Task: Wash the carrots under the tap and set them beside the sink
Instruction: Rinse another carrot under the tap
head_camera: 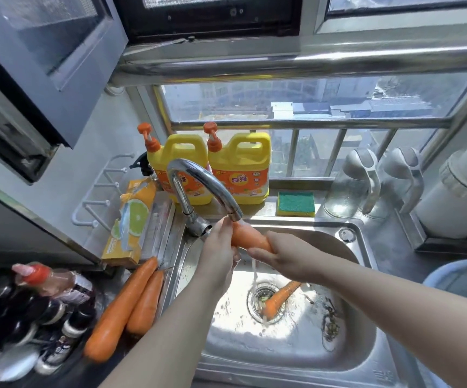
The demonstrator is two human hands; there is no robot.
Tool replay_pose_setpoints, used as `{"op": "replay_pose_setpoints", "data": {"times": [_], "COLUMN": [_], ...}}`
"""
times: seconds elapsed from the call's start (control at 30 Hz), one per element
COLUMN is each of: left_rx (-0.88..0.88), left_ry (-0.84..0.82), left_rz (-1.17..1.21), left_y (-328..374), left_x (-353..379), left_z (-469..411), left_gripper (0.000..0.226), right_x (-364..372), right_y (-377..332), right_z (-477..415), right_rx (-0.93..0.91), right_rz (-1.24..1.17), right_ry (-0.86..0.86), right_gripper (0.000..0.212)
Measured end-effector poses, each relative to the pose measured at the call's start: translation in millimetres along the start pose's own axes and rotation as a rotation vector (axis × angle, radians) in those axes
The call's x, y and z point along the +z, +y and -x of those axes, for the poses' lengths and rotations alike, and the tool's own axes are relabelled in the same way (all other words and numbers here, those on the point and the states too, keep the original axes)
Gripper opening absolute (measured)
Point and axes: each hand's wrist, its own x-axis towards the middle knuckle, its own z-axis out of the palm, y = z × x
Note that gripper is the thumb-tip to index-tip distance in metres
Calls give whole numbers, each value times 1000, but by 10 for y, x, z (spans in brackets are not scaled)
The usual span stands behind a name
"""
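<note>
Under the chrome tap [198,180] I hold an orange carrot [247,237] in the running water. My left hand [218,250] grips its left end and my right hand [279,254] wraps its right end. Water streams down into the steel sink [361,345]. Another carrot [278,299] lies across the drain at the sink's bottom. Two more carrots [125,306] lie side by side on the counter just left of the sink.
Two yellow detergent jugs [237,166] and a green sponge [295,203] stand behind the sink. An orange box [130,222] sits at the left, dark bottles [30,312] at the lower left. Glass jugs [349,186] stand at the back right. Food scraps [330,323] lie in the sink.
</note>
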Motion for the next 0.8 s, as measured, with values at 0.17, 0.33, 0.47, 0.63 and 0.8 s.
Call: {"op": "replay_pose_setpoints", "data": {"times": [0.17,0.33,0.47,0.63,0.8], "left_rx": [36,84,0,54,11], "left_ry": [-169,44,-132,-81,-73], "left_rz": [-195,-350,-196,-277,-221], "left_y": [-173,-86,-127,-127,-100], "left_x": [-305,-238,-281,-266,-187], "left_z": [23,7,-8,-24,-57], "left_gripper": [42,26,38,47,40], "right_x": [-35,84,-39,14,-24], "right_y": [-35,-115,-55,-54,-12], "right_z": [-52,-131,-107,-90,-142], "right_rx": [-21,-43,-9,-18,-12], "right_rz": [-260,-138,-165,-57,-48], "right_ry": [-176,-96,-138,-93,-73], "right_gripper": [43,49,49,47,46]}}
